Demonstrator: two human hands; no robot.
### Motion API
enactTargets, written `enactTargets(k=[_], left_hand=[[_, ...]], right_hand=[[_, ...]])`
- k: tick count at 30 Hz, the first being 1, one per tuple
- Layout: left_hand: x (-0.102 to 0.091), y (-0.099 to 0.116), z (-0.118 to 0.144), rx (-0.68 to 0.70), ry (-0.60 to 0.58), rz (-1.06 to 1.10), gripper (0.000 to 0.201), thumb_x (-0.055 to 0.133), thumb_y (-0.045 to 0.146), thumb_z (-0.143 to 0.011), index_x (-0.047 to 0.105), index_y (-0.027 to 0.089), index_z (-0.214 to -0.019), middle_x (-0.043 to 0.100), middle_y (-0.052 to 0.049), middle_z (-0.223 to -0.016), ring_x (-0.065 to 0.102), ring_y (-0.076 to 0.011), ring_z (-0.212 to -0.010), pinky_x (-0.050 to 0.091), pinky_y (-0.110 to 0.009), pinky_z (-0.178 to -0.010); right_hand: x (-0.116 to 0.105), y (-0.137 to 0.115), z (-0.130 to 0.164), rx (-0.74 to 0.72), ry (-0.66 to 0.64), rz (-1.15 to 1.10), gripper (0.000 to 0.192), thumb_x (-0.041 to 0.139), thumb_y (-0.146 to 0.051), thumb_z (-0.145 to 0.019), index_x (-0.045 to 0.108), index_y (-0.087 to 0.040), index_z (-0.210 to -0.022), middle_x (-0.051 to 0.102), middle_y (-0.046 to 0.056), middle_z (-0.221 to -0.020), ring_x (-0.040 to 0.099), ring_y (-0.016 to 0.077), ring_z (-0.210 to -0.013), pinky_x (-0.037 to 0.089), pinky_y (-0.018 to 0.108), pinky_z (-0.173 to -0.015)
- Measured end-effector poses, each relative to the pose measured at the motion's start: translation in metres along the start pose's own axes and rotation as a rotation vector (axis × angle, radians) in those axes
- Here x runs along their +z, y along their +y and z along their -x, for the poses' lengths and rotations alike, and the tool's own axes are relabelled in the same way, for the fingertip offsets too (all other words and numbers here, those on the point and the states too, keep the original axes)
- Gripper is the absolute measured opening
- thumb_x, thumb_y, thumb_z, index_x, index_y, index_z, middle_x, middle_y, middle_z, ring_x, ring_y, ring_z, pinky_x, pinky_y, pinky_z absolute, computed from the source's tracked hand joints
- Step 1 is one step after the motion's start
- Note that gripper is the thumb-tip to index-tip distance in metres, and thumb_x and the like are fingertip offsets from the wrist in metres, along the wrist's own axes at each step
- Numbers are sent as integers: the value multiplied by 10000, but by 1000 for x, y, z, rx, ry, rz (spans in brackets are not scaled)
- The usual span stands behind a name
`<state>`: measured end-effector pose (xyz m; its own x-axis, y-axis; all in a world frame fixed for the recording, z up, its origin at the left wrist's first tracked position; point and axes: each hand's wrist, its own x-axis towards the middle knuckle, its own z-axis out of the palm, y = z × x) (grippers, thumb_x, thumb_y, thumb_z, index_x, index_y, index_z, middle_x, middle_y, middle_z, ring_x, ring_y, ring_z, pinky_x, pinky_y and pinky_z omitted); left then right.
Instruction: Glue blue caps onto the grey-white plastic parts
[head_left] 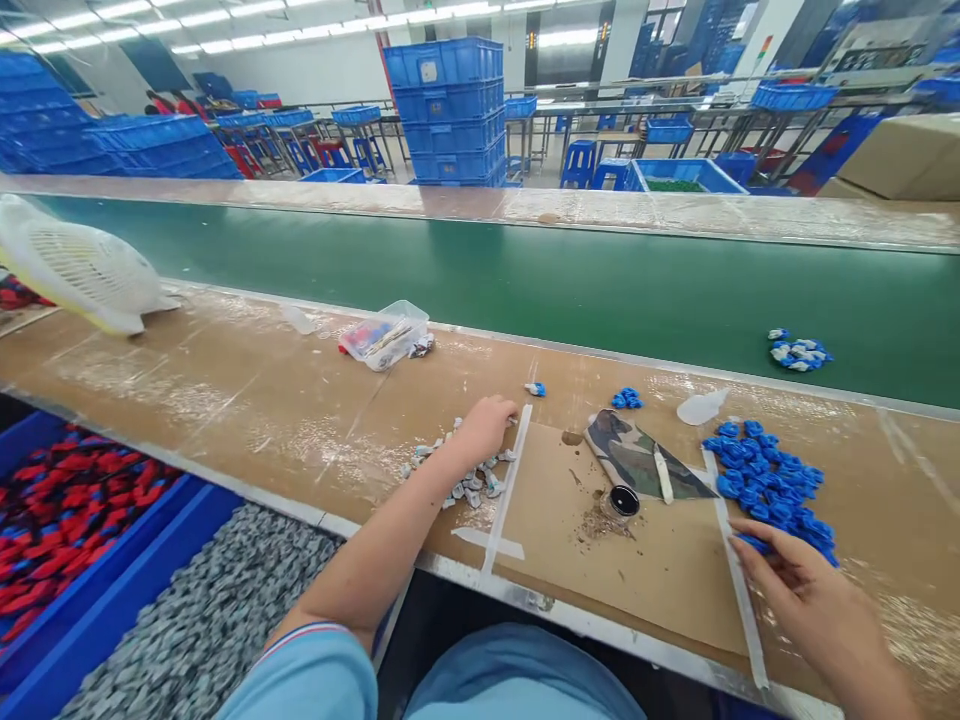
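My left hand (484,428) rests fingers-down on a small heap of grey metal parts (466,480) on the brown workbench (247,390); whether it grips any is hidden. My right hand (806,590) lies at the near edge of a pile of blue plastic parts (769,480), its fingers touching a blue part (752,543). Between my hands is a taped cardboard sheet (637,560) carrying a camouflage cloth (637,455), a white stick (663,474) and a small black-lidded jar (622,501).
A green conveyor belt (525,280) runs behind the bench with a cluster of blue-white parts (799,351) on it. A clear plastic box (386,335), a white fan (79,265) and a squeeze bottle (701,407) sit on the bench. Blue bins of red parts (60,515) and grey parts (202,620) stand at lower left.
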<state>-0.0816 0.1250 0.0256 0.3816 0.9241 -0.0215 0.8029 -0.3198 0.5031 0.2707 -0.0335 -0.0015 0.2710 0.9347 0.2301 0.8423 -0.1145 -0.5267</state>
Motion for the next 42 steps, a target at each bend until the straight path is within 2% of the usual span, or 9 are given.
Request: enactTargets(k=[2, 5, 8, 11, 18, 26, 30, 35, 42], left_hand=[[2, 10, 12, 63, 67, 128, 290, 434, 30, -796, 650, 169, -932, 642, -81, -961, 594, -195, -938, 457, -344, -877], [12, 29, 35, 91, 70, 537, 232, 490, 82, -781, 624, 181, -943, 626, -31, -839, 604, -150, -776, 488, -296, -769], [34, 48, 56, -29, -48, 973, 155, 611, 199, -739, 604, 167, -890, 589, 12, -683, 587, -126, -642, 488, -256, -652], [57, 63, 70, -141, -56, 1178, 187, 682, 283, -699, 606, 165, -823, 593, 19, -639, 578, -118, -636, 474, -242, -647], [80, 79, 80, -329, -112, 1395, 361, 799, 361, -570, 545, 170, -742, 688, -36, -797, 605, -116, -678, 489, -261, -690], [87, 84, 77, -330, -53, 1408, 371, 831, 328, -534, 607, 167, -783, 667, -11, -742, 630, -134, -726, 491, -275, -744], [92, 85, 77, -313, -69, 1408, 327, 807, 363, -570, 636, 158, -757, 675, -17, -712, 638, -143, -700, 491, -285, -739], [96, 85, 79, -271, -26, 1369, 284, 795, 357, -582, 665, 162, -743, 686, -27, -725, 631, -149, -706, 495, -277, -716], [99, 91, 79, -241, -12, 1455, 344, 813, 311, -565, 644, 176, -832, 693, -29, -776, 648, -164, -797, 503, -304, -802]], right_hand=[[2, -15, 3, -24, -29, -188, 378, 555, -574, -730, 707, -244, -838, 711, 68, -821, 666, 208, -700, 550, 305, -571], [7, -39, 6, -83, -83, -385, 306, 602, -478, -772, 702, -230, -920, 694, 74, -878, 661, 184, -736, 565, 288, -631], [12, -59, 4, -183, -145, -446, 272, 554, -378, -845, 673, -233, -1042, 668, 76, -920, 654, 159, -731, 564, 272, -628], [15, -73, 1, -311, -176, -359, 245, 520, -308, -878, 668, -246, -1063, 684, 68, -946, 660, 172, -822, 556, 286, -696], [21, -82, -8, -420, -109, -160, 240, 488, -330, -893, 678, -254, -1017, 707, 49, -956, 668, 188, -872, 546, 303, -753], [24, -83, -12, -474, -148, -92, 257, 464, -358, -901, 676, -239, -986, 721, 46, -916, 677, 193, -834, 539, 310, -750], [30, -79, -11, -306, -128, -179, 283, 515, -439, -856, 693, -234, -934, 730, 56, -892, 681, 212, -816, 550, 336, -721], [30, -78, -11, 18, -212, -571, 375, 625, -514, -755, 687, -181, -917, 732, 84, -851, 685, 198, -731, 574, 309, -651], [24, -91, 1, -5, -295, -636, 307, 645, -443, -758, 707, -189, -919, 733, 81, -854, 681, 196, -729, 576, 306, -650]])
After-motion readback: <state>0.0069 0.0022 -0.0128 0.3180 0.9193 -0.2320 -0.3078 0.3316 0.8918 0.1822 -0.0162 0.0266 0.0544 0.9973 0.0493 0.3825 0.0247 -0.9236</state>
